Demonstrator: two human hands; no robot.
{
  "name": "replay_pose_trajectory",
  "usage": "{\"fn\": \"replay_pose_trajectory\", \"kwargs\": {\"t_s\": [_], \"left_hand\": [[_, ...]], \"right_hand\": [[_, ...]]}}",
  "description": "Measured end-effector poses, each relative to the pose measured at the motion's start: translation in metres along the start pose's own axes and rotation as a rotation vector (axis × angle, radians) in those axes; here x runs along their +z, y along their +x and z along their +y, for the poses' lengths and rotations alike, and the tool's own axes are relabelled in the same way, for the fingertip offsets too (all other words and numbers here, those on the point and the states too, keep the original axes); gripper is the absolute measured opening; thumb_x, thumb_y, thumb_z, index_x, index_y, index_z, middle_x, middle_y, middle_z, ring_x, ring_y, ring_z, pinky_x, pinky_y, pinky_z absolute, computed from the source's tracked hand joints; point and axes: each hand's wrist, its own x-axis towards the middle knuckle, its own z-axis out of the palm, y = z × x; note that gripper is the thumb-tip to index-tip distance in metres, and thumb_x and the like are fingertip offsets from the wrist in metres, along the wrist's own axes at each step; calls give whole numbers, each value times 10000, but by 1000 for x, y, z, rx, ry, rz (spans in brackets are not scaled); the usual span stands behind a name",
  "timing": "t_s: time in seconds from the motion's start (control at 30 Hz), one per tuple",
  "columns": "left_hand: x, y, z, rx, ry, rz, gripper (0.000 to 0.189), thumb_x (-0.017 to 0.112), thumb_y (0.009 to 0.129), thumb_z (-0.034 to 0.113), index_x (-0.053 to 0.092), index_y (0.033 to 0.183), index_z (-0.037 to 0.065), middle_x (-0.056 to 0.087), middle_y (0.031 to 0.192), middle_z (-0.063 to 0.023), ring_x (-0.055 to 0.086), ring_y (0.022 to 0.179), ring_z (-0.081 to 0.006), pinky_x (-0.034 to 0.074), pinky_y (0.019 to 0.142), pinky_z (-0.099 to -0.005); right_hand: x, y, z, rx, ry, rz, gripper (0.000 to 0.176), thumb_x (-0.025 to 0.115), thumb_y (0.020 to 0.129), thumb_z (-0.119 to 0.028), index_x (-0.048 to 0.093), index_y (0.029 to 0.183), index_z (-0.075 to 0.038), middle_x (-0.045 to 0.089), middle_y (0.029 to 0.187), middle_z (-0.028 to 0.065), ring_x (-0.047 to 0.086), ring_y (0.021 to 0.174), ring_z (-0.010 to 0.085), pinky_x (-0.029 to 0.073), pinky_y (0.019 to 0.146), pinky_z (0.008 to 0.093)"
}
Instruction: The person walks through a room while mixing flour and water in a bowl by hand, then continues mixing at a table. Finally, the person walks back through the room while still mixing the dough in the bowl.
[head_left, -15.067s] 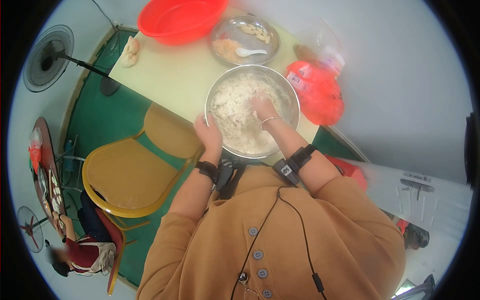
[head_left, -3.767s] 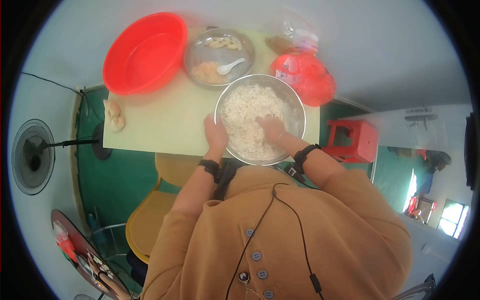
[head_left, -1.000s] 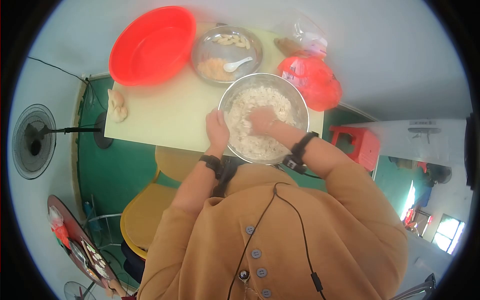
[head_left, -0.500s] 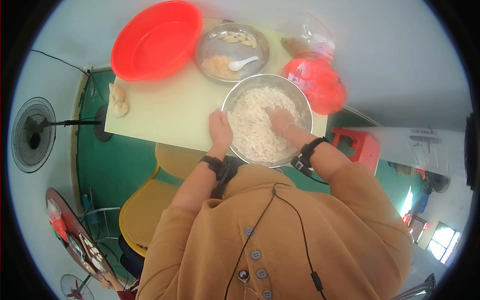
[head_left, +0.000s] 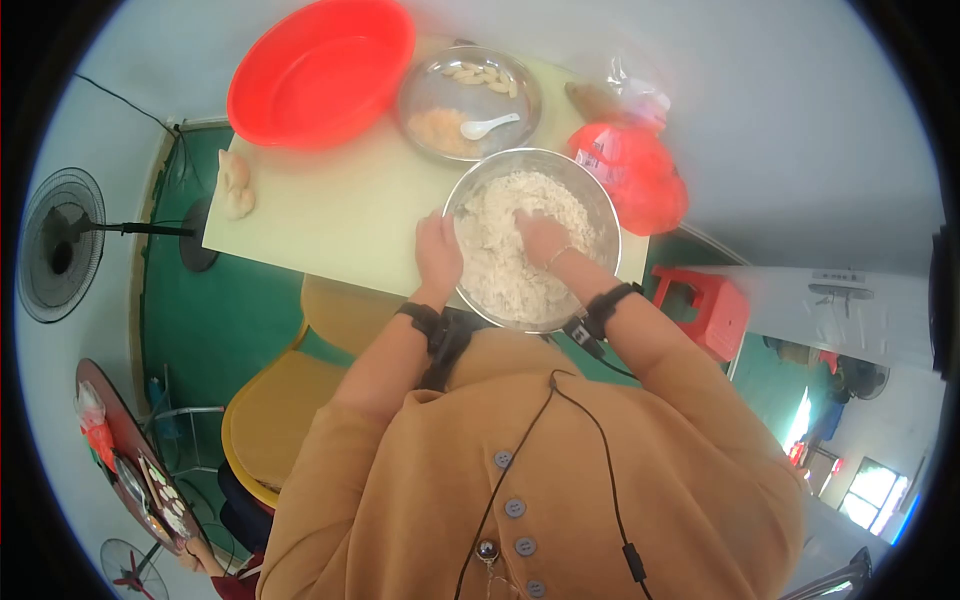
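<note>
Right now the big steel bowl (head_left: 612, 222) sits at the near right edge of the pale counter (head_left: 330, 215), just in front of the person's chest. It is filled with a crumbly flour mix (head_left: 492, 262). The left hand (head_left: 438, 252) is on the bowl's left rim, its grip curled over the edge and holding the bowl. The right hand (head_left: 540, 238) is down in the middle of the mix, palm down, with the fingertips sunk into the crumbs. Whether its grip is wide or closed on a handful cannot be told. A thin bracelet (head_left: 556, 256) rings the right wrist, and each forearm carries a black band.

Just beyond the big bowl, on its far left side, stands a smaller steel bowl (head_left: 418, 80). It holds a white spoon (head_left: 488, 126), a pale orange heap on its near side and a few pale pieces on its far side. Left of that, at the far left corner of the counter, is a red basin (head_left: 320, 70). A red bag (head_left: 632, 178) lies just right of the big bowl, with a clear bag (head_left: 628, 98) beyond it. 2 dough lumps (head_left: 236, 188) rest at the counter's left edge, well apart from the bowls.

Off the counter, a red stool (head_left: 700, 310) stands on the green floor to the right. A yellow chair (head_left: 265, 420) is tucked in at the near left, and a fan (head_left: 55, 245) stands further left.
</note>
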Motion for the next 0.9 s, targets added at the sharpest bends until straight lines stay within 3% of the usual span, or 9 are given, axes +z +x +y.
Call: {"fn": "replay_pose_trajectory", "kwargs": {"t_s": [0.13,0.17,0.27,0.33,0.43,0.67,0.73,0.87,0.9], "left_hand": [[4,2,-2,4,5,22,228,406,910,169,532,986,-5,518,840,-192,479,840,-360,392,742,-429],[1,2,0,-39,12,-17,262,402,916,184,535,1024,-15,527,872,-195,486,859,-348,395,772,-413],[-2,3,1,-69,20,-49,297,401,922,199,539,1063,-22,536,903,-198,493,876,-336,398,802,-397],[-2,1,2,-56,19,-51,296,403,921,199,540,1066,-19,535,901,-198,494,874,-335,399,802,-398],[-1,2,3,-73,21,-54,294,405,920,198,542,1062,-20,534,902,-198,495,872,-335,400,801,-399],[2,3,1,-74,-2,-24,265,401,917,187,537,1012,-19,523,881,-204,486,850,-348,395,778,-411],[3,5,1,-39,-6,-7,240,401,914,180,534,969,-12,514,851,-206,480,831,-356,389,755,-427],[2,2,-4,-104,-65,-48,305,400,927,212,539,1048,-31,542,921,-189,504,889,-313,398,814,-376],[2,3,-5,-108,-110,-53,306,402,927,215,541,1047,-30,545,928,-186,508,899,-303,397,820,-369]], "right_hand": [[-7,-38,1,-182,-38,-169,399,581,753,-150,480,1136,-106,546,1060,199,566,942,355,463,792,416],[-7,-39,12,-183,-40,-165,399,581,753,-150,480,1136,-106,546,1060,199,566,942,355,463,792,416],[-11,-35,46,-444,70,13,378,607,747,-207,521,1104,-114,551,1071,200,559,955,353,452,807,420],[-24,-19,58,-121,141,-8,357,599,758,-253,552,1075,-95,570,1059,204,557,968,347,440,834,421],[-16,21,72,-18,193,115,357,564,781,-281,560,1065,-64,586,1024,216,557,978,337,437,847,414],[6,92,28,-16,290,137,397,465,814,-327,581,1055,-34,574,1072,220,549,1004,342,419,884,413],[0,93,1,-34,246,15,430,448,803,-337,585,1065,-26,569,1091,218,543,1023,338,414,896,405],[-14,76,-66,36,194,-124,387,475,783,-349,646,993,-72,612,1030,182,576,980,336,414,887,406],[-13,68,-77,-23,51,-166,354,491,773,-336,661,966,-92,625,1011,159,591,961,320,421,862,421]]}}
